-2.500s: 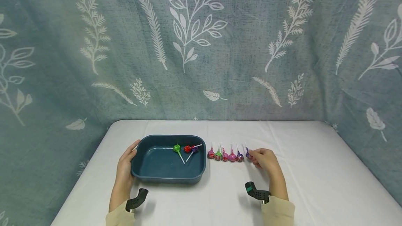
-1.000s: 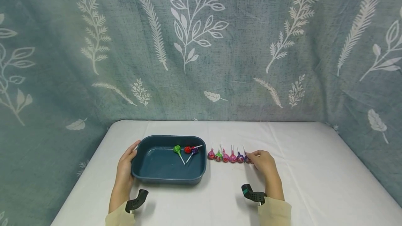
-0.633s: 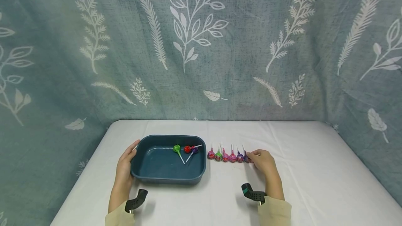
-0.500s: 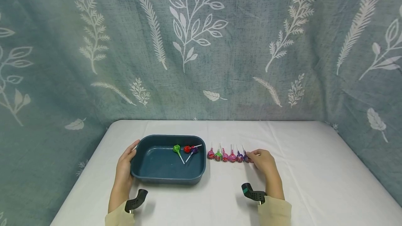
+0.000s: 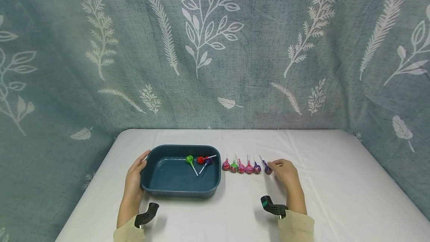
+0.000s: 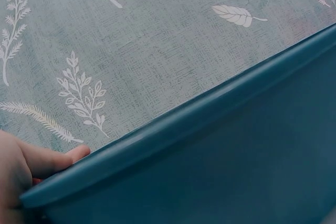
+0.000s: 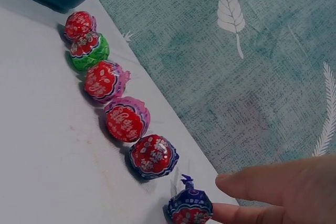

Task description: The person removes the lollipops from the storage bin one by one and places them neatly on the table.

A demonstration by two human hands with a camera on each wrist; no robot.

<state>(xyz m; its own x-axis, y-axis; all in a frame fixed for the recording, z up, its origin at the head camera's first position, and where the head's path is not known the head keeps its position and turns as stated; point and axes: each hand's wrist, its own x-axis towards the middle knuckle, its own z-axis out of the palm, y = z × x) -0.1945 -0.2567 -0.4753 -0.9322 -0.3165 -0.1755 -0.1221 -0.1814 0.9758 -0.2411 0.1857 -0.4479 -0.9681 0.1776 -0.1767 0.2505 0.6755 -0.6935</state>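
A dark blue-green plastic box [image 5: 178, 192] stands on the table. My left hand [image 5: 133, 180] rests against its left outer wall, fingers stretched along the far left corner. In the left wrist view those fingers [image 6: 52, 162] lie just outside the rim. Right of the box, several wrapped lollipops [image 5: 241, 168] lie in a row, sticks pointing away. A purple lollipop [image 7: 190, 208] lies at the row's right end, a small gap from its neighbour. My right hand [image 5: 284, 173] is beside it; one fingertip touches its side, and another is apart from it.
Inside the box, on its right side, lie a green lollipop [image 5: 189, 159], a red lollipop [image 5: 200, 160] and a purple lollipop [image 5: 208, 161]. A white cloth [image 5: 242, 212] covers the table. A leaf-patterned blue-green curtain [image 5: 255, 66] hangs behind and at both sides.
My right hand first drew the purple lollipop left against the row. Since half a second ago, hand and lollipop have shifted slightly right, leaving a gap. The left hand and box stay put.
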